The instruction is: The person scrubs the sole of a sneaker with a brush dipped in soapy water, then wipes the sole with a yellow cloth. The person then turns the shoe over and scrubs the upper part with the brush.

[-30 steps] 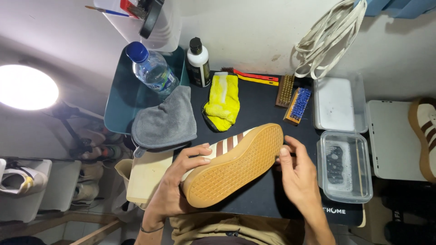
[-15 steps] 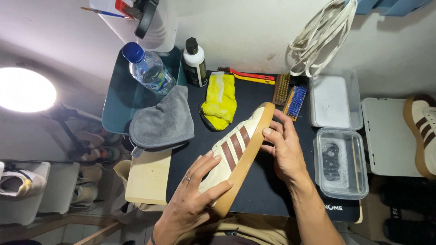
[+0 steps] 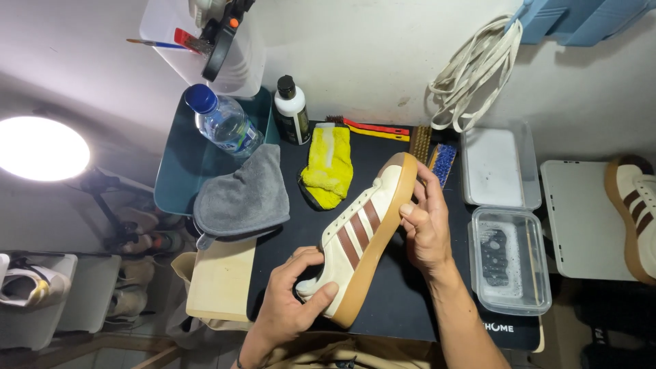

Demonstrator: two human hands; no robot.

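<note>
Left hand (image 3: pixel 290 311) gripping sneaker (image 3: pixel 362 236) heel, right hand (image 3: pixel 427 229) on toe sole

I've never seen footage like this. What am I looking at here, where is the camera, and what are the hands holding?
There is no machine here: a person wears a camera on the head, so the single view looks down at their own two bare hands over a black mat. The left hand grips the heel end of a cream sneaker with brown stripes and a tan sole; the right hand steadies its toe end along the sole. On the surface lie a grey cloth, a yellow cloth, a water bottle, a small white bottle with a black cap, brushes and a clear tub of soapy water. A matching sneaker rests on the far right.
</note>
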